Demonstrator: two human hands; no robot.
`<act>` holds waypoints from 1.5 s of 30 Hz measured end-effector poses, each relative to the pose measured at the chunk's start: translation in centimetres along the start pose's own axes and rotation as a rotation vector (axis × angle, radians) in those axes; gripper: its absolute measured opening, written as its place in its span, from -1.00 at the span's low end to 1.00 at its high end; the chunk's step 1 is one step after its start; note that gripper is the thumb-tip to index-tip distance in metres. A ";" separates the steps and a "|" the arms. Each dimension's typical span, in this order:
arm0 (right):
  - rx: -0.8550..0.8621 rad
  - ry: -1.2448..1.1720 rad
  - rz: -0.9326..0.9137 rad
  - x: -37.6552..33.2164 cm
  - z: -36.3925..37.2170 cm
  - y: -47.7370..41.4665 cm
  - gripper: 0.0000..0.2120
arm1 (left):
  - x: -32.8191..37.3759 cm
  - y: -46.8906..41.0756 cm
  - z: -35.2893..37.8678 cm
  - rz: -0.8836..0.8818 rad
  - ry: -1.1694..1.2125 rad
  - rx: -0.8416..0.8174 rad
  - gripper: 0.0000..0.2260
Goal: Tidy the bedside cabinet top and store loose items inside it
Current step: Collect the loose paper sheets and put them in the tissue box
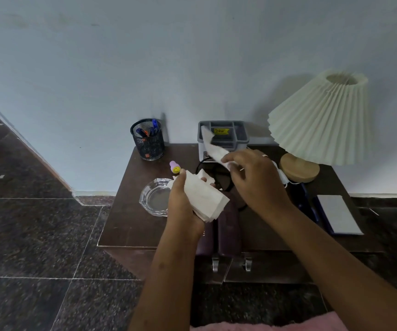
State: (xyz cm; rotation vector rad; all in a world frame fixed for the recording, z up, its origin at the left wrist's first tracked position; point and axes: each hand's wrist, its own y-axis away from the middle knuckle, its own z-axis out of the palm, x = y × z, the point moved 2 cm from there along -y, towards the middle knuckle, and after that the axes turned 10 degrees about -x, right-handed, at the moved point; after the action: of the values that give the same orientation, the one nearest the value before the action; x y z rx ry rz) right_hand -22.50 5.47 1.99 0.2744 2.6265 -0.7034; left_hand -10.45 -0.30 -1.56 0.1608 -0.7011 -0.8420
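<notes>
Over the dark brown bedside cabinet top [130, 225], my left hand [184, 201] grips a stack of white tissues [204, 199]. My right hand [252, 173] pinches a single white tissue [213, 146] that sticks up toward the grey organiser box [223, 134] at the back. A glass ashtray [155, 199] sits just left of my left hand. A small pink bottle with a yellow smiley [175, 167] lies behind it. Dark purple cases [228, 232] lie under my hands at the front edge. A black cable [219, 177] is partly hidden behind the tissues.
A black mesh pen holder [148, 142] stands at the back left. A pleated white lamp [319, 123] with a wooden base [299, 168] is at the back right. A grey pad on a blue book [338, 213] lies at the right. Two drawer handles [231, 263] show below.
</notes>
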 end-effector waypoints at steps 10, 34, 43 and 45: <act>-0.298 0.278 -0.309 -5.1 0.5 2.7 -0.62 | 0.6 0.0 -0.2 0.126 0.075 -0.054 -0.41; -0.528 -0.314 0.009 0.4 3.7 1.0 -0.43 | 2.3 -0.4 -1.8 0.153 0.109 0.190 -0.69; -0.808 0.025 0.222 5.4 9.3 -2.9 -0.58 | 2.3 -0.9 -3.3 0.144 -0.007 0.333 -0.67; -0.782 -0.047 0.257 5.3 10.0 -3.2 -0.57 | 2.5 -1.2 -3.5 0.160 -0.035 0.367 -0.68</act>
State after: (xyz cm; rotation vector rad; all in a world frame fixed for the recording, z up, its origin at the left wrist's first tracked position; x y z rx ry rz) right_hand -24.89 -2.00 -6.81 0.3348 2.5283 0.4027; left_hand -7.79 -3.41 -3.44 0.4146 -0.8862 -0.5590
